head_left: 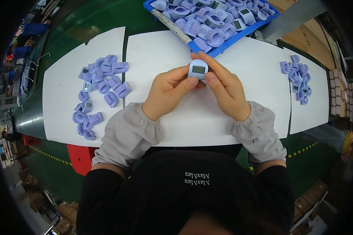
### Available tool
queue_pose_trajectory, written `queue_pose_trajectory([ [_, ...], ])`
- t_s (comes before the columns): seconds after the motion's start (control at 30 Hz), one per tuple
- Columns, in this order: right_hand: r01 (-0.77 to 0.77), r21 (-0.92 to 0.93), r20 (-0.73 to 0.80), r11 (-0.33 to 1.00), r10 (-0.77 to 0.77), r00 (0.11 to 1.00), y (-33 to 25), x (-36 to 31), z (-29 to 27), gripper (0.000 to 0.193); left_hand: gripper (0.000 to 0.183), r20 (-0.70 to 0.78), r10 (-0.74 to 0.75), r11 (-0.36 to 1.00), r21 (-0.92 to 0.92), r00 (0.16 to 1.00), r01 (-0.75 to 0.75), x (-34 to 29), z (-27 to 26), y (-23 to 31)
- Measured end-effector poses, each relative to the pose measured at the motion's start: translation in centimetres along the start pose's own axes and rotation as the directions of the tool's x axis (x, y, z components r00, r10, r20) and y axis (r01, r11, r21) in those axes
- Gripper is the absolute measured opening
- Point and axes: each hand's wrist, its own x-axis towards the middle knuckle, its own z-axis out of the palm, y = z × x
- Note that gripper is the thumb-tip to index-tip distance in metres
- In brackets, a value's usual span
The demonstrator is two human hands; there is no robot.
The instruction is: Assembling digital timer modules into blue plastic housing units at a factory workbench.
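Note:
Between both hands, over the middle of the white-covered table, is a small rounded lavender digital device (198,70) with a dark grey display facing up. My left hand (169,88) grips its left side, the thumb at the lower edge. On the other side my right hand (228,88) closes on it, with the thumb at the lower right and the fingers behind its top. The device's underside is hidden by the fingers. Similar lavender devices lie in a loose pile (102,76) to the left of my left hand. A smaller pile (298,80) lies far to the right.
A blue tray (231,41) heaped with more of these lavender pieces stands just beyond my hands, a pale strip along its left edge. White sheets (153,51) cover the green table. A grey metal post (292,19) rises behind the tray. At lower left is a red stool (81,158).

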Motion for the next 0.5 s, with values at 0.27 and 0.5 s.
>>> queue_pose_trajectory([
  [0.27,-0.085,0.055,0.083,0.995,0.08,0.993,0.38,-0.15,-0.46,0.049,0.035,-0.028,-0.007,0.994,-0.107,1.0,0.004,0.1,0.24,-0.13],
  [0.5,-0.065,0.015,0.086,0.998,0.064,0.994,0.56,-0.1,-0.64,0.049,0.036,-0.014,-0.003,0.997,-0.071,1.0,0.002,0.02,-0.07,-0.33],
])
